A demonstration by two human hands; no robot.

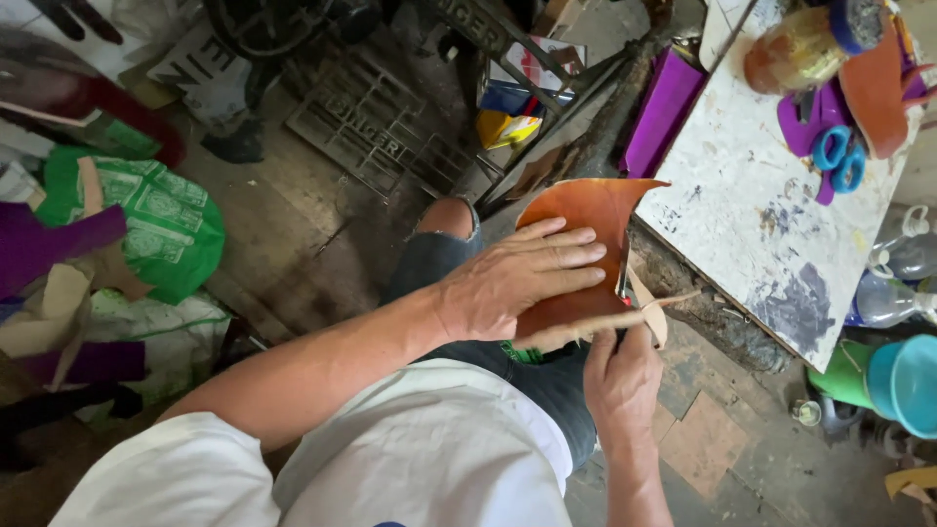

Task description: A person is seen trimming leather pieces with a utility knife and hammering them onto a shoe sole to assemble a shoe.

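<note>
A curved piece of orange-brown leather (586,210) lies across my lap, over my knee in torn jeans. My left hand (522,278) presses flat on it, fingers spread toward the right. My right hand (620,376) sits just below the leather's right edge, closed around a thin tool whose blade (622,278) runs up along that edge. A pale strip of leather (649,312) hangs off beside the blade. What part of the tool's handle my fingers cover is hidden.
A stained white worktable (752,224) stands at the right with blue-handled scissors (839,156), a jar (795,49) and purple scraps. Plastic bottles and a blue cup (903,381) sit below it. A green bag (166,224) and leather scraps lie left; a treadle frame (376,127) stands ahead.
</note>
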